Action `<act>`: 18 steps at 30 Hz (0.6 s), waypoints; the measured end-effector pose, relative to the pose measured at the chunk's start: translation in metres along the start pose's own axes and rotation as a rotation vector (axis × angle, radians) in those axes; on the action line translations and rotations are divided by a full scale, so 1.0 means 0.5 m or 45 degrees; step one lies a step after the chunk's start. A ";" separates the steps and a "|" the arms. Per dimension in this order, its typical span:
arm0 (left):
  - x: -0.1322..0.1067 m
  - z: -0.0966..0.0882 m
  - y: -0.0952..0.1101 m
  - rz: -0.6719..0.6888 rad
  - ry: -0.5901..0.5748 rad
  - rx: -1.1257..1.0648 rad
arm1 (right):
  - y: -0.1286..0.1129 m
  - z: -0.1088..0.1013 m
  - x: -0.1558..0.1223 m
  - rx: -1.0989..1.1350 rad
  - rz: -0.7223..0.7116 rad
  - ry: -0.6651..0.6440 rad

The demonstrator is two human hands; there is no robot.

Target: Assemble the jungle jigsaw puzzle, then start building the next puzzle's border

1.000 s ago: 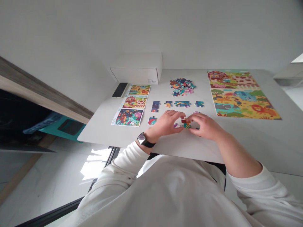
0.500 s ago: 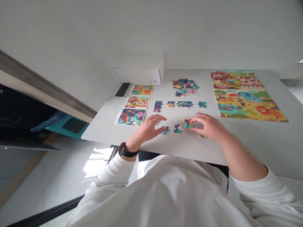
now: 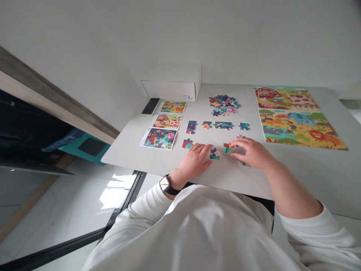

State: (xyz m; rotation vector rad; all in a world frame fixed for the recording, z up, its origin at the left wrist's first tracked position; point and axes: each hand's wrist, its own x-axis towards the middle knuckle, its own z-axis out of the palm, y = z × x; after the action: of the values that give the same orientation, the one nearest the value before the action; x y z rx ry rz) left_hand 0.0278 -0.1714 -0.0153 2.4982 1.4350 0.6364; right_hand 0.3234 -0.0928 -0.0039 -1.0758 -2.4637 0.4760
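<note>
One shift: our left hand [image 3: 194, 160], open and flat, now nearer the purple jigsaw piece [image 3: 214, 153]; our right hand [image 3: 251, 152] on the teal jigsaw piece [image 3: 229, 149], grip unclear

White table [image 3: 132, 156], jigsaw pieces [image 3: 224, 106], farm poster [image 3: 296, 118], cards [image 3: 158, 138]

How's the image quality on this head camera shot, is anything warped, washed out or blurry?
In the head view, the wide lens tilts the whole scene and swells the white sleeve in the foreground; a sunlit patch at lower left is blown out; the puzzle pieces on the table stay fairly sharp, with no obvious motion blur.
</note>
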 end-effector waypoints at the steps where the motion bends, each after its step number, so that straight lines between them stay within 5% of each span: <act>1: 0.002 0.002 -0.002 -0.006 0.004 -0.018 | -0.002 -0.001 0.001 -0.001 0.003 -0.004; 18: 0.016 0.021 -0.025 -0.022 0.041 -0.114 | 0.003 0.004 0.003 0.005 -0.066 0.048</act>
State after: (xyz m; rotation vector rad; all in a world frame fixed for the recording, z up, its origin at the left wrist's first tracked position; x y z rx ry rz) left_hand 0.0264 -0.1578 -0.0271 2.4156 1.4047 0.7246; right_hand 0.3224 -0.0910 -0.0057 -1.0077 -2.4501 0.4410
